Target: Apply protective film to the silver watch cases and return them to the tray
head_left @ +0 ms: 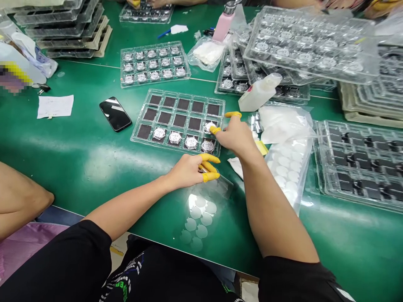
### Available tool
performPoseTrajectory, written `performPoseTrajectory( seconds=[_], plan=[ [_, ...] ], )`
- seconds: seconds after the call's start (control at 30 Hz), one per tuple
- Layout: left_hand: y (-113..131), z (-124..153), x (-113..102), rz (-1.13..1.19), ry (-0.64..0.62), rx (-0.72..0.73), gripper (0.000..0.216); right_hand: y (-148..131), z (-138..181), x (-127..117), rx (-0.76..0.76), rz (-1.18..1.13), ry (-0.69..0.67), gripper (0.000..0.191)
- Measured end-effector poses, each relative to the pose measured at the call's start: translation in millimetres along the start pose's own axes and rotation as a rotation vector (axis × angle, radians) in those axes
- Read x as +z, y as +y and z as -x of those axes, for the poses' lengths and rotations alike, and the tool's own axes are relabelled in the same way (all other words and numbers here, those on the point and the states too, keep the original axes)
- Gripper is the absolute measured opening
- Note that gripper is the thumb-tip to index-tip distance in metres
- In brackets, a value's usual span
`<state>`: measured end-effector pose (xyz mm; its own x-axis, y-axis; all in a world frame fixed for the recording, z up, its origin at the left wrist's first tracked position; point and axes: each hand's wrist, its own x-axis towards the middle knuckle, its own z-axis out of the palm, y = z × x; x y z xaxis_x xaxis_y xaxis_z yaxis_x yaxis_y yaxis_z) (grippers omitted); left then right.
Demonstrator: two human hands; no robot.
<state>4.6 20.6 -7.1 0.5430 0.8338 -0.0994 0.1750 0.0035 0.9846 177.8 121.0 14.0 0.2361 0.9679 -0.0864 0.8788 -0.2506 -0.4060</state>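
- Round silver dial (210, 127): lies at the right end of the middle row of the clear plastic tray, touched at its edge by a fingertip of the right hand
- Co-worker's bare forearm (19, 197): rests at the near left edge of the green work mat (78, 167)
- Paper note (55, 106): lies flat on the mat
- Black smartphone (115, 113): lies face up, just left of the tray
- Clear plastic tray (135, 140): three rows of five compartments; four more dials sit in the bottom row, its leftmost compartment and the other rows showing bare black pads
- Left hand (185, 172): fingers in yellow finger cots (209, 158), curled at the tray's lower edge over a clear plastic sheet (220, 186); whether they grasp anything cannot be told
- Round translucent stickers (197, 222): lie in a cluster just below the sheet
- Right hand (236, 136): fingers spread and released, around the tray's right corner
- White plastic bottle (260, 92): lies tilted on a tray, above the right hand
- Plastic bag of white round pads (286, 167): just right of the right hand
- Second clear tray (359, 163): holds black pads, at the far right
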Motion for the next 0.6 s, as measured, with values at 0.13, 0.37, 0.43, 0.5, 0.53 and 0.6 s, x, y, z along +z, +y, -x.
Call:
performPoseTrajectory(
  seconds=[0.13,0.37,0.43,0.5,0.53,0.6],
  plan=[
    [-2,0,0,-0.031,0.021,0.023,0.039,-6,7,-8,0.061,-0.118,-0.079,0.031],
    [-1,2,1,-0.084,0.034,0.047,0.037,-5,3,-11,0.029,-0.485,-0.236,0.014],
    [0,2,0,-0.094,0.032,0.044,0.037,-1,6,-23,-0.01,-0.309,-0.186,0.016],
    [2,2,0,-0.11,0.031,0.034,0.037,7,14,-41,-0.028,-0.072,-0.087,0.019],
    [2,2,0,-0.114,0.028,0.027,0.037,13,20,-51,-0.021,0.037,-0.029,0.021],
    [3,2,0,-0.111,0.019,0.005,0.035,29,33,-66,0.051,0.213,0.016,0.026]
  ],
)
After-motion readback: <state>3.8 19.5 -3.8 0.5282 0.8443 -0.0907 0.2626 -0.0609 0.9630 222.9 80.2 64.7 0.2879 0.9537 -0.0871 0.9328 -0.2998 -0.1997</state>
